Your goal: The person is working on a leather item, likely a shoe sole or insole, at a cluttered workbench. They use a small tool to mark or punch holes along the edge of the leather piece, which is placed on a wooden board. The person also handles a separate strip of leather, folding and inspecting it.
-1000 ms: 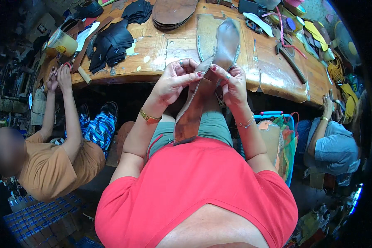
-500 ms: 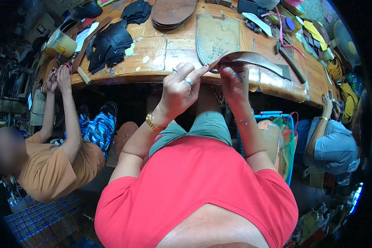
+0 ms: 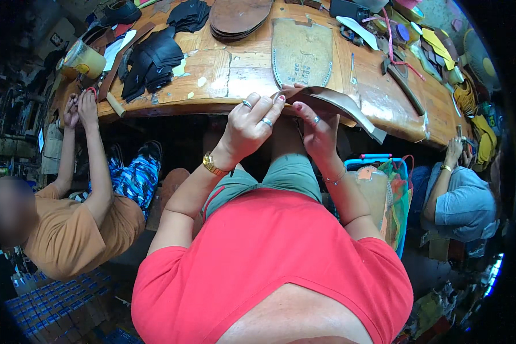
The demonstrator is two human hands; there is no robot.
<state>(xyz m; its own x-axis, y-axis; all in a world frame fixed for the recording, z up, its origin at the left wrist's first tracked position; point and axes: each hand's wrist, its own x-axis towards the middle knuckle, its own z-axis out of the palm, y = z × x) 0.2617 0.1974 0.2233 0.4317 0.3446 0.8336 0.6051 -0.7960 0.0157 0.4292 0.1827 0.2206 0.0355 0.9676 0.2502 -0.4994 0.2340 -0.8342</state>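
Observation:
A curved strip of brown leather (image 3: pixel 329 98) is held between my two hands over the table's near edge, its free end bending down to the right. My left hand (image 3: pixel 251 123) pinches the strip's left end with thumb and fingertips. Around the strip's lower edge, a little to the right, my right hand (image 3: pixel 320 133) grips with the thumb on the near side; its other fingers are partly hidden behind the leather. Just beyond lies a tan sole-shaped template (image 3: pixel 302 51) with dots along its rim.
Brown leather pieces (image 3: pixel 241 17) are stacked at the far middle, black leather pieces (image 3: pixel 152 63) to the left. A hammer (image 3: pixel 404 89) lies on the wooden table (image 3: pixel 206 71) at right. Co-workers sit on both sides; a blue-rimmed basket (image 3: pixel 404 200) stands by my right arm.
Both hands and the leather strip have shifted slightly left and down. The strip's free end has swung down past the table edge. The right co-worker's hand has moved a little.

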